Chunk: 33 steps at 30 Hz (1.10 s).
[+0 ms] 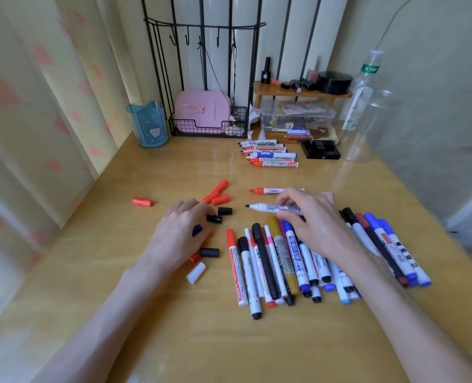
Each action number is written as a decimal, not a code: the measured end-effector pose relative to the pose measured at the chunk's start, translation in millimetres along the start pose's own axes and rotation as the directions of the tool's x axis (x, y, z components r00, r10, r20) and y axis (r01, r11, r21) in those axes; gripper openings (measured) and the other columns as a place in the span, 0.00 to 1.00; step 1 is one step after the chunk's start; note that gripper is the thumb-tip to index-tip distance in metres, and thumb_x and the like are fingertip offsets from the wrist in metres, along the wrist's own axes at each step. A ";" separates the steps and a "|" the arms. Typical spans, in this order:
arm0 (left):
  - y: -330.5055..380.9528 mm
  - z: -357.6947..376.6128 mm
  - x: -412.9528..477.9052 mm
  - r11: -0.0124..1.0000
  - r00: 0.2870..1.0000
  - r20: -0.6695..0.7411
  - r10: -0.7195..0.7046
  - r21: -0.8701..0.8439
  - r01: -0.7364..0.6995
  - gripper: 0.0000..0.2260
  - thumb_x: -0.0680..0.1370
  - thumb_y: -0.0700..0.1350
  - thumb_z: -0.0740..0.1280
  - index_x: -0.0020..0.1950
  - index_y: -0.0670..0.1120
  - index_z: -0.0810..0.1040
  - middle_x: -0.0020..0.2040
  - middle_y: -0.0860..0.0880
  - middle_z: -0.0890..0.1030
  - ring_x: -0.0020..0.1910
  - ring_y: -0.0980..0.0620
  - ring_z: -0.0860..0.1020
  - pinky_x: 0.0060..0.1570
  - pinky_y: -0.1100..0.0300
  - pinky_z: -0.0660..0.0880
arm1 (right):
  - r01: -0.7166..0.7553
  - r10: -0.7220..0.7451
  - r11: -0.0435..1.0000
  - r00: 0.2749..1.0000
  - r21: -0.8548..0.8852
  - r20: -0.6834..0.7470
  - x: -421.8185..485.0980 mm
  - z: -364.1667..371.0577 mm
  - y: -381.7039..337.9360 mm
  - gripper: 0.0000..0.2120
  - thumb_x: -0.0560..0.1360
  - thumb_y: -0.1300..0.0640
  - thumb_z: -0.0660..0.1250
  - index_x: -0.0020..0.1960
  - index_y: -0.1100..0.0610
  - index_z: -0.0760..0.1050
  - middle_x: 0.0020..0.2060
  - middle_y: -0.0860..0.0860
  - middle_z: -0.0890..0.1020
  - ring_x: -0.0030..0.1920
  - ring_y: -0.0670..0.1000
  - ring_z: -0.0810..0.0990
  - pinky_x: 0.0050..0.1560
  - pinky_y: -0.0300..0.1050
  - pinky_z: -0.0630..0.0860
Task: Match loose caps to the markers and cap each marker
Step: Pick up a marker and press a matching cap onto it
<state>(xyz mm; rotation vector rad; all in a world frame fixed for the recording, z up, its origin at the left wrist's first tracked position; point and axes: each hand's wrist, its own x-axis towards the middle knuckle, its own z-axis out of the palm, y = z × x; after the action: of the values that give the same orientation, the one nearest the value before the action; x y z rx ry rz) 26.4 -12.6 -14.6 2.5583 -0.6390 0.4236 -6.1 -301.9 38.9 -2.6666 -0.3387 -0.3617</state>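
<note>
My right hand (312, 219) pinches an uncapped black-tipped marker (270, 208), its tip pointing left just above the desk. My left hand (178, 230) is curled over the loose caps, fingertips closing on the left end of a black cap (215, 219); a blue cap (197, 229) shows between thumb and fingers. Another black cap (225, 211) lies just beyond. Red caps (218, 193) cluster farther back and one red cap (142, 201) lies apart at the left. A black cap (210, 252), a red cap (194, 257) and a white cap (196, 272) lie by my left wrist. An uncapped red marker (265, 190) lies behind my right hand.
A pile of capped markers (268, 266) lies under my right wrist, with more capped markers (381, 244) to its right. A row of uncapped markers (270, 156) lies at the back. A blue cup (149, 124), a wire rack (207, 125), a black box (320, 153) and a clear bottle (367, 106) line the far edge.
</note>
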 end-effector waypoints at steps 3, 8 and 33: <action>2.1 1.9 1.3 1.000 1.000 -0.024 0.015 -0.022 -0.015 0.09 0.77 0.45 0.76 0.54 0.51 0.79 0.52 0.55 0.83 0.51 0.49 0.77 0.51 0.51 0.76 | 0.058 -0.060 0.998 0.993 -0.020 -0.101 -12.0 7.6 -0.9 0.05 0.81 0.54 0.70 0.55 0.49 0.76 0.51 0.40 0.82 0.52 0.44 0.78 0.62 0.51 0.66; -0.3 6.6 5.7 0.998 0.998 0.000 0.056 -0.004 -0.056 0.10 0.77 0.44 0.76 0.57 0.49 0.83 0.52 0.54 0.84 0.52 0.47 0.77 0.52 0.46 0.77 | 0.134 -0.141 0.990 0.971 -0.050 -0.191 -19.3 18.1 -5.1 0.06 0.80 0.58 0.71 0.54 0.51 0.76 0.50 0.43 0.81 0.54 0.48 0.80 0.61 0.52 0.69; 47.3 -12.8 -4.9 0.880 0.996 -0.084 -0.026 -0.474 -0.017 0.09 0.80 0.53 0.71 0.56 0.50 0.86 0.48 0.59 0.86 0.45 0.51 0.83 0.48 0.52 0.78 | 0.261 -0.234 0.959 0.949 0.107 -0.213 -30.6 19.1 -17.8 0.23 0.74 0.78 0.69 0.65 0.61 0.82 0.49 0.51 0.82 0.53 0.47 0.80 0.59 0.35 0.77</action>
<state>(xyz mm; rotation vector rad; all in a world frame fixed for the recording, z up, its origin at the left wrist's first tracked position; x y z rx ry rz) -3.9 -41.4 11.4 2.0609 -0.6155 0.3266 -36.2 -283.3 19.7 -2.4342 -0.6156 -0.6535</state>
